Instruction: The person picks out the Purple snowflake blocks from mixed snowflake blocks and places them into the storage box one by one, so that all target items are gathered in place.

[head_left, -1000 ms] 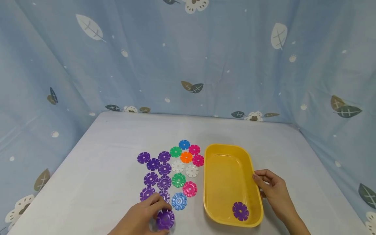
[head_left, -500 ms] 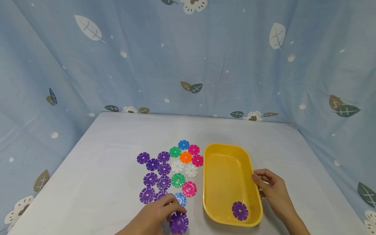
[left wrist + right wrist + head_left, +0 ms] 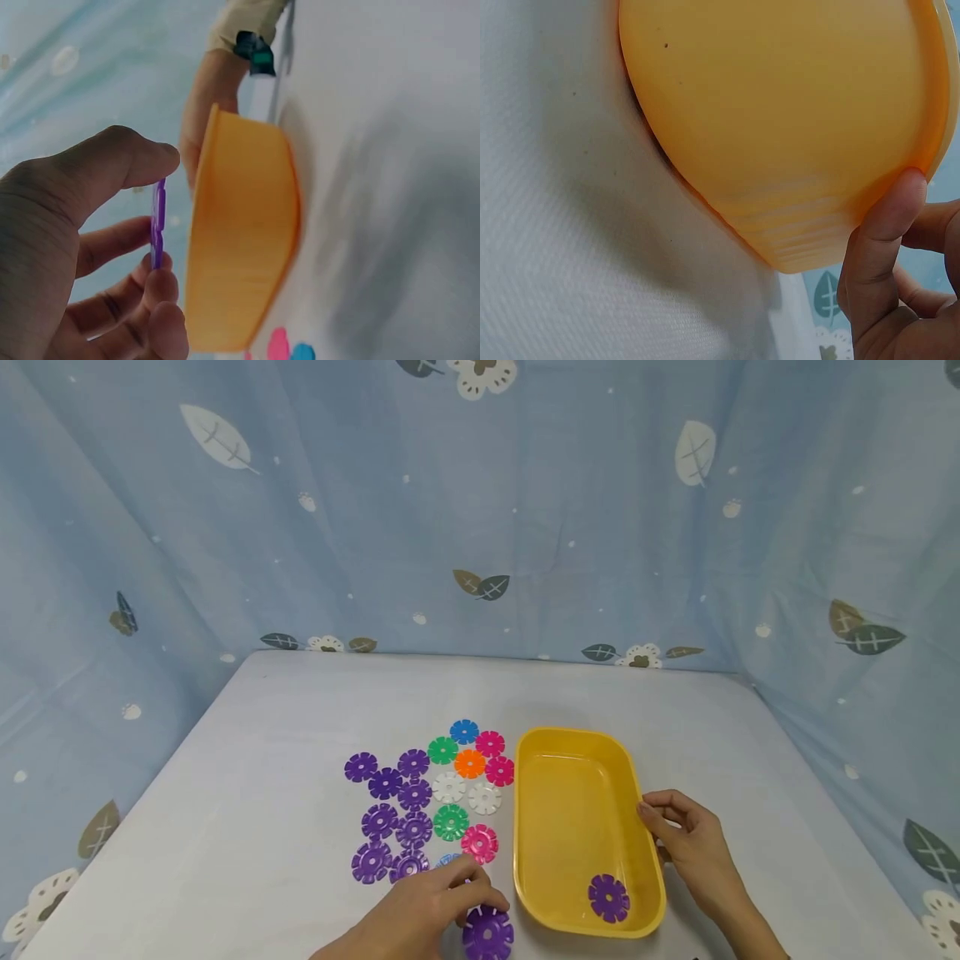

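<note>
My left hand (image 3: 442,902) pinches a purple toothed disc (image 3: 487,933) between thumb and fingers, just left of the yellow tray's near corner. In the left wrist view the disc (image 3: 157,223) shows edge-on beside the tray wall (image 3: 240,240). The yellow tray (image 3: 577,752) sits on the table with one purple disc (image 3: 608,897) lying inside near its front. My right hand (image 3: 686,839) holds the tray's right rim, and the thumb (image 3: 881,240) presses the outer wall (image 3: 780,112).
Several flat discs lie left of the tray: a purple group (image 3: 390,814), plus green (image 3: 451,822), pink (image 3: 479,843), white (image 3: 449,787), orange (image 3: 469,763) and blue (image 3: 464,731) ones. A leaf-patterned blue curtain (image 3: 480,510) encloses the grey table (image 3: 262,777).
My left hand has carried the purple disc rightward, from beside the blue disc to the tray's near left corner. The right hand has stayed on the tray rim.
</note>
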`<state>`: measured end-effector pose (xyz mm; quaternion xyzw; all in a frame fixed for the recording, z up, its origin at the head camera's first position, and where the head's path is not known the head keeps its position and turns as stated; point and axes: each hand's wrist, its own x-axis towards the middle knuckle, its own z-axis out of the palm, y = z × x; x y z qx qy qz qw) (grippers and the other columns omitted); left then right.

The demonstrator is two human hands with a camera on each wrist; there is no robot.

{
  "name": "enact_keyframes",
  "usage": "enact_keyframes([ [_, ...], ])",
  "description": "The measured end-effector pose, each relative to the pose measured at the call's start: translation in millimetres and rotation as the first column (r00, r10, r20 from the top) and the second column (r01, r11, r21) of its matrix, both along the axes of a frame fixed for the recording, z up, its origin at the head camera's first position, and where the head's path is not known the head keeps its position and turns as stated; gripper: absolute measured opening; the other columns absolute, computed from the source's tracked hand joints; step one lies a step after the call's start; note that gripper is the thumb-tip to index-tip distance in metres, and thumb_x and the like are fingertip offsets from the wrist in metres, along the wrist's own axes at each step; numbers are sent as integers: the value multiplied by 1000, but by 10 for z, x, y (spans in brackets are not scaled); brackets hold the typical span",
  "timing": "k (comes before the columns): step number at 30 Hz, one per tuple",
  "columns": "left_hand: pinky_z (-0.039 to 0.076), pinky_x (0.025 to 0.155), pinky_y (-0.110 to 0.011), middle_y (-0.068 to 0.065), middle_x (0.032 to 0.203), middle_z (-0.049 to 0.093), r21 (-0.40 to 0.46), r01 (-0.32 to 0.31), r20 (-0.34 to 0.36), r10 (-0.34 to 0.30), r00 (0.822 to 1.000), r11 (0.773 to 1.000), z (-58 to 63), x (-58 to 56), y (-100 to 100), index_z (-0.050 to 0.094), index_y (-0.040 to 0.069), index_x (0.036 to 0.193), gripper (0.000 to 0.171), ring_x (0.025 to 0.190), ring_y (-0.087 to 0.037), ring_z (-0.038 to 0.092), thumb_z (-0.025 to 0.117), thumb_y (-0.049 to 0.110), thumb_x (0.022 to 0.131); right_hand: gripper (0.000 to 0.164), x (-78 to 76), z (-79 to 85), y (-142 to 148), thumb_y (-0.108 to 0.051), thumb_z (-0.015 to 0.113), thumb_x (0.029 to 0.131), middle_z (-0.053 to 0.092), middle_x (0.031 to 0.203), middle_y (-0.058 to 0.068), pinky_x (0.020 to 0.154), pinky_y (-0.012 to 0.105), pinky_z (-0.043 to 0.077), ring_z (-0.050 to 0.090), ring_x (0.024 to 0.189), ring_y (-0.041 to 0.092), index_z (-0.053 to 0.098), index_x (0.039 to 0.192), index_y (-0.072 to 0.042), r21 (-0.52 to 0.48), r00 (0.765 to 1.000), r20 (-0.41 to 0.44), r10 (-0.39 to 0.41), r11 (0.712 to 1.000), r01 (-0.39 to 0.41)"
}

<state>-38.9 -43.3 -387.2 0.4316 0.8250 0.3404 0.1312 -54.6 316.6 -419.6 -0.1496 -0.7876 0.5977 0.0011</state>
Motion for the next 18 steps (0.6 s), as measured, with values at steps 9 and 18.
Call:
enact_keyframes([
  [9,47,82,-10,15,115,54,99,89,-24,-87,996,991,114,18,157,63,28,128,44,93,4,55,75,42,88,39,-6,-6,-2,-27,64,100,65,104,13,56,35,57,65,76,20,57,121,5,-13,1000,-17,1,1000,-2],
  [18,45,85,-9,12,115,52,108,155,-66,-148,987,982,179,-37,314,62,24,129,46,95,5,54,76,42,88,37,-4,12,-32,-26,64,100,64,104,15,56,35,56,64,73,21,57,121,4,-2,1000,-23,-6,1000,6],
])
